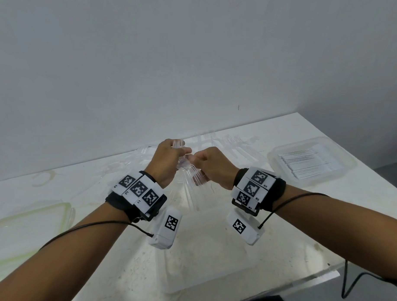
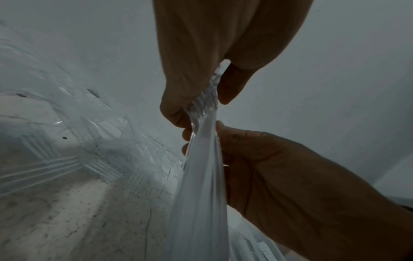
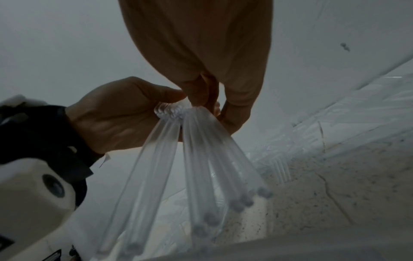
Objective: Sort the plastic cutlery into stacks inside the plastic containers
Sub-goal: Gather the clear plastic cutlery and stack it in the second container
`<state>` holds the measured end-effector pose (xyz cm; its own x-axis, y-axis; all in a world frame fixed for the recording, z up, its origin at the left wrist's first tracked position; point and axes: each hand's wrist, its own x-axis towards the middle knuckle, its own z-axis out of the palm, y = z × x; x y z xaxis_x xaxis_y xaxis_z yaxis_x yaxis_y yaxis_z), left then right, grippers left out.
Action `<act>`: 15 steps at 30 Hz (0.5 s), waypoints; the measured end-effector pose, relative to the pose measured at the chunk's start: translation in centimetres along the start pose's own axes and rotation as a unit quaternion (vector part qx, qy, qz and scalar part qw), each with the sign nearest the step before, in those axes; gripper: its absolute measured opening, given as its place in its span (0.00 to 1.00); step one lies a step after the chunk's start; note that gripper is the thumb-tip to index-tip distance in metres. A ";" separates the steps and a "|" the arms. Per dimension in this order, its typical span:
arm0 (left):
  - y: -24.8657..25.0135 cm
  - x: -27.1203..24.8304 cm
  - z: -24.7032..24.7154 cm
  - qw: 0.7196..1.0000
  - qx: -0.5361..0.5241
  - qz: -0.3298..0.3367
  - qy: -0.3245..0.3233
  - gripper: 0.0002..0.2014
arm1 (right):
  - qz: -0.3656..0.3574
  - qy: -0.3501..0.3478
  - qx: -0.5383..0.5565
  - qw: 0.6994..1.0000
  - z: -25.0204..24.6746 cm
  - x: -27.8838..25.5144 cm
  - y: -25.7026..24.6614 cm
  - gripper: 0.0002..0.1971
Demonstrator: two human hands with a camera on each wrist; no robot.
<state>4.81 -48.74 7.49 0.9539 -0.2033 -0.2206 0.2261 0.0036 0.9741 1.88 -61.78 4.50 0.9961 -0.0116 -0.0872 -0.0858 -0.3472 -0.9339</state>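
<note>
Your two hands hold one bundle of clear forks above the bench.
Left hand (image 1: 168, 161) and right hand (image 1: 212, 164) both curl fingers (image 2: 176, 113) around the see-through forks (image 1: 189, 171); handles fan downward, separated.

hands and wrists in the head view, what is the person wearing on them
Both forearms are bare, with no sleeves or gloves. Each wrist carries a black strap topped by a curved white band bearing three square black-and-white coded markers. A white rounded camera unit with one more marker hangs under each wrist. A thin dark cable runs back along each forearm. The left hand and right hand are bare.
</note>
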 end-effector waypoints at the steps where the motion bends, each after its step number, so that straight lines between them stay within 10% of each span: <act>1: 0.0 -0.1 0.0 1.000 -0.005 0.003 -0.007 0.12 | -0.007 -0.013 -0.009 1.000 0.0 0.0 0.1 0.23; 15: -0.5 -0.3 -0.8 0.997 -0.022 0.056 0.054 0.16 | 0.089 -0.291 0.206 0.930 -0.7 -1.8 -1.0 0.08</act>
<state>4.52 -47.91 7.05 0.9888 -0.0936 -0.1165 0.1228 0.0641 0.9904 0.21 -62.06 5.85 0.7958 0.5171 -0.3152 -0.3687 0.0007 -0.9296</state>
